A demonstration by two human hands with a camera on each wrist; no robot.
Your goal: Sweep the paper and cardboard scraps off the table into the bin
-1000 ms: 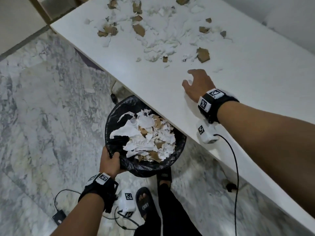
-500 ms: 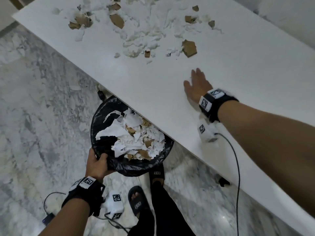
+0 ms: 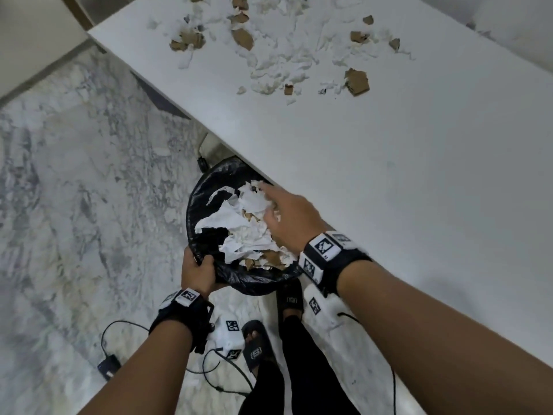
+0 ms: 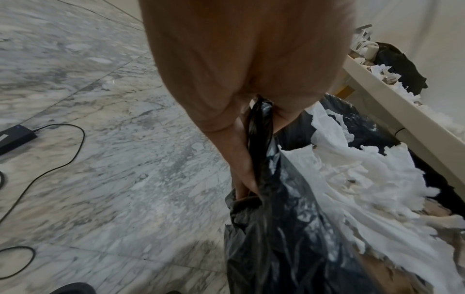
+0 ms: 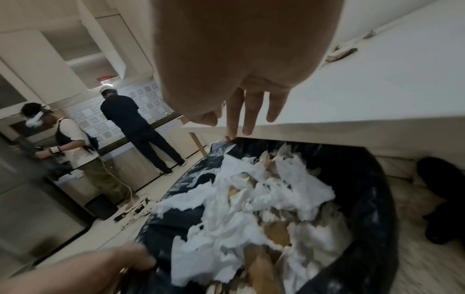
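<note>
Scraps (image 3: 281, 55): torn white paper mixed with brown cardboard bits, in two lots. One lot already lies heaped in the bin (image 3: 203, 187), which has a black bag liner and sits at the table's near edge, partly tucked under it. The other lot lies scattered on the far end of the table (image 3: 419, 175), well apart from both hands.

Left to right, head view:
- Left hand (image 3: 197, 269) grips the liner at the bin's near rim, fingers and thumb curled round the bunched black plastic; the left wrist view shows it pinched in the fist.
- Bin contents: crumpled white sheets on top, brown cardboard pieces showing through, piled close to rim level. Light, loose stuff; judged likely to spill or drift if knocked.
- Right hand (image 3: 287, 220) hovers over the heap in the bin, fingers straight and slightly spread, holding nothing; the right wrist view shows fingertips (image 5: 247, 123) pointing down beside the table edge.
- Table stretch nearest the bin is bare.

Progress, as judged: roughly half done. Left to do: bring the far pile across to the edge and over into the bin. Bin is filling; room for the rest looks tight.
</note>
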